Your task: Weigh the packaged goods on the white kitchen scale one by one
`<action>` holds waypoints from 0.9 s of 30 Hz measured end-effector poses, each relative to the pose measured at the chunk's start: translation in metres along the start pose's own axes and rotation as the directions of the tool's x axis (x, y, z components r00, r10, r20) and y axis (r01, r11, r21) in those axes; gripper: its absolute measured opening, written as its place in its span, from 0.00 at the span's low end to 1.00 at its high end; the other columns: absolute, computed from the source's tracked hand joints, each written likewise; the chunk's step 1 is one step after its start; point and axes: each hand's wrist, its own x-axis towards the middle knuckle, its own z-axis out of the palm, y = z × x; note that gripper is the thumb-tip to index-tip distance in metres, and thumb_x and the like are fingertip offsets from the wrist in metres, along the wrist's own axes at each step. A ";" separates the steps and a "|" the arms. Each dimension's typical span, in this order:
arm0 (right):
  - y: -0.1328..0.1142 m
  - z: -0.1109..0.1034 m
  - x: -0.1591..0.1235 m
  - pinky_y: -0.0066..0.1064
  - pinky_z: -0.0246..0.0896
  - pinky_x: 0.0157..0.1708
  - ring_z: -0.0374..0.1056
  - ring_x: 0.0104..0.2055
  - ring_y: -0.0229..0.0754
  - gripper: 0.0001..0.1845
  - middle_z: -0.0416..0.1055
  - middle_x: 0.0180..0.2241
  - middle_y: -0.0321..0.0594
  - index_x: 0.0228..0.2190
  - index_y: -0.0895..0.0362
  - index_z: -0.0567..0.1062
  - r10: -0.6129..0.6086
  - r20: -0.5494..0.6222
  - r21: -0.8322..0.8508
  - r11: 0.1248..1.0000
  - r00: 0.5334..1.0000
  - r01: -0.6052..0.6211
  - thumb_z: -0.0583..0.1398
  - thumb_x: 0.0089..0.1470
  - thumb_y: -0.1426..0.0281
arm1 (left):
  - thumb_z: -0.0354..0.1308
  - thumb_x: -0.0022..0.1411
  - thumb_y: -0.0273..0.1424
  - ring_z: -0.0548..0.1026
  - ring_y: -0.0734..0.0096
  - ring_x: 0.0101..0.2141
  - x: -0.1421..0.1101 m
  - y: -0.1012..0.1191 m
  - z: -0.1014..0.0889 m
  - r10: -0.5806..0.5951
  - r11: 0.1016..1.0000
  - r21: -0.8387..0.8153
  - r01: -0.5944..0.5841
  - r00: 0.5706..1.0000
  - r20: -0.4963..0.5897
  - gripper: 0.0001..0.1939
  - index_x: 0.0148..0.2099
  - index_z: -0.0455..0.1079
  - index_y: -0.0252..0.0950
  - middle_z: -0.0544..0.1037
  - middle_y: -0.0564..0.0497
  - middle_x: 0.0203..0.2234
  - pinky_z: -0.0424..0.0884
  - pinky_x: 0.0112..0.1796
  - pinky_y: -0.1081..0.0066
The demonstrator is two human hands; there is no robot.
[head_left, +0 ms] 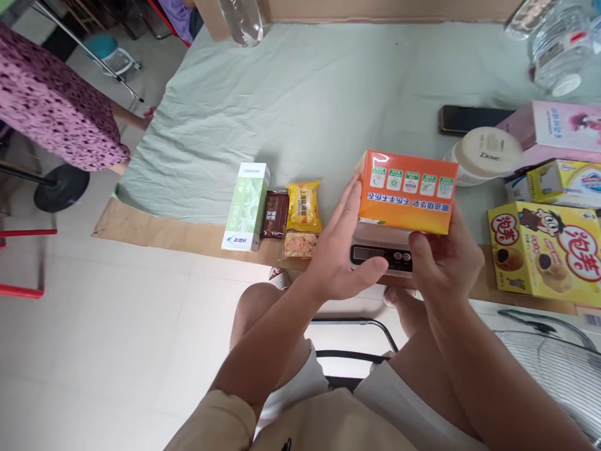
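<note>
An orange soap box is held over a small kitchen scale near the table's front edge. My right hand grips the box's right side, its thumb at the near lower edge. Along the left side, my left hand presses its straight fingers together against the box, thumb held away. The scale's platform is mostly hidden under the box. Left of my left hand lie a yellow soap packet, a small beige packet, a dark brown packet and a green-white box.
To the right stand a Dove jar, a yellow snack box, a pink box and a phone. Clear bottles lie farther back. A fan is below right; a person in pink is at left.
</note>
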 end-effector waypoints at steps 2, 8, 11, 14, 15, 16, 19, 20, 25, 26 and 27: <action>-0.008 0.007 0.006 0.49 0.77 0.54 0.77 0.51 0.51 0.31 0.78 0.55 0.44 0.64 0.45 0.73 -0.038 -0.015 0.022 0.999 0.999 0.039 0.64 0.61 0.58 | 0.45 0.69 0.64 0.46 0.46 0.79 0.004 0.001 -0.008 0.007 1.000 -0.029 -0.007 1.000 -0.006 0.50 0.82 0.33 0.48 0.49 0.48 0.79 0.48 0.77 0.43; -0.023 0.031 0.029 0.51 0.74 0.60 0.73 0.62 0.53 0.31 0.72 0.64 0.43 0.65 0.41 0.68 -0.082 0.160 0.289 0.957 0.984 0.032 0.59 0.64 0.50 | 0.43 0.71 0.63 0.46 0.47 0.79 0.015 -0.002 -0.035 0.049 0.996 -0.075 -0.056 0.995 -0.092 0.44 0.80 0.44 0.51 0.52 0.53 0.79 0.50 0.77 0.47; -0.027 0.044 0.037 0.52 0.70 0.65 0.71 0.64 0.51 0.31 0.71 0.64 0.40 0.61 0.41 0.67 -0.017 0.219 0.441 0.894 0.976 -0.083 0.61 0.61 0.48 | 0.44 0.70 0.63 0.47 0.46 0.79 0.018 -0.001 -0.045 0.074 0.996 -0.043 -0.080 0.990 -0.120 0.45 0.79 0.48 0.47 0.52 0.51 0.79 0.51 0.77 0.52; -0.034 0.057 0.041 0.46 0.68 0.67 0.73 0.59 0.44 0.23 0.76 0.54 0.34 0.51 0.42 0.71 0.073 0.194 0.612 0.771 0.978 -0.178 0.68 0.57 0.54 | 0.43 0.71 0.63 0.49 0.47 0.78 0.018 0.003 -0.053 0.088 0.996 -0.003 -0.089 0.988 -0.128 0.42 0.77 0.52 0.45 0.56 0.50 0.77 0.53 0.77 0.54; -0.036 0.061 0.042 0.43 0.68 0.67 0.74 0.56 0.42 0.20 0.76 0.50 0.32 0.48 0.42 0.72 0.093 0.179 0.649 0.738 0.980 -0.188 0.69 0.56 0.57 | 0.43 0.72 0.62 0.50 0.47 0.78 0.018 0.004 -0.056 0.103 0.995 -0.001 -0.104 0.986 -0.133 0.41 0.76 0.54 0.45 0.57 0.49 0.77 0.54 0.76 0.52; -0.039 0.064 0.043 0.41 0.69 0.67 0.75 0.54 0.39 0.18 0.76 0.47 0.30 0.45 0.43 0.72 0.107 0.165 0.670 0.717 0.981 -0.191 0.71 0.56 0.59 | 0.43 0.72 0.62 0.51 0.45 0.78 0.017 0.004 -0.059 0.121 0.993 0.003 -0.121 0.983 -0.136 0.41 0.76 0.54 0.45 0.58 0.48 0.76 0.54 0.76 0.49; -0.045 0.071 0.047 0.38 0.74 0.62 0.75 0.51 0.38 0.19 0.76 0.43 0.28 0.42 0.44 0.72 0.116 0.162 0.679 0.708 0.980 -0.196 0.73 0.54 0.63 | 0.44 0.72 0.62 0.51 0.41 0.77 0.016 0.003 -0.064 0.113 0.993 0.043 -0.108 0.985 -0.134 0.42 0.77 0.53 0.45 0.58 0.45 0.76 0.54 0.75 0.41; -0.046 0.072 0.049 0.39 0.76 0.60 0.75 0.50 0.38 0.19 0.76 0.43 0.28 0.41 0.43 0.71 0.119 0.184 0.671 0.711 0.976 -0.213 0.73 0.53 0.63 | 0.44 0.71 0.63 0.51 0.40 0.77 0.016 0.002 -0.066 0.101 0.994 0.051 -0.095 0.985 -0.141 0.42 0.77 0.53 0.45 0.58 0.45 0.76 0.54 0.75 0.40; -0.042 0.080 0.058 0.43 0.82 0.49 0.77 0.47 0.40 0.25 0.75 0.46 0.26 0.47 0.36 0.71 0.134 0.298 0.633 0.713 0.945 -0.301 0.74 0.52 0.65 | 0.46 0.74 0.58 0.52 0.44 0.77 0.016 -0.003 -0.073 0.071 0.995 -0.051 -0.084 0.975 -0.210 0.38 0.76 0.55 0.45 0.59 0.45 0.76 0.52 0.76 0.46; -0.041 0.082 0.059 0.43 0.83 0.48 0.78 0.45 0.40 0.30 0.75 0.46 0.26 0.50 0.33 0.70 0.138 0.308 0.626 0.716 0.941 -0.309 0.75 0.51 0.65 | 0.47 0.75 0.56 0.52 0.46 0.77 0.016 -0.004 -0.075 0.053 0.995 -0.075 -0.070 0.976 -0.211 0.37 0.77 0.55 0.44 0.58 0.46 0.77 0.52 0.77 0.48; -0.039 0.084 0.060 0.44 0.83 0.46 0.78 0.45 0.40 0.34 0.75 0.46 0.26 0.53 0.31 0.69 0.145 0.320 0.611 0.723 0.936 -0.321 0.75 0.50 0.65 | 0.47 0.75 0.56 0.52 0.47 0.77 0.015 -0.005 -0.077 0.032 0.994 -0.092 -0.052 0.978 -0.204 0.37 0.77 0.55 0.44 0.57 0.46 0.77 0.52 0.77 0.50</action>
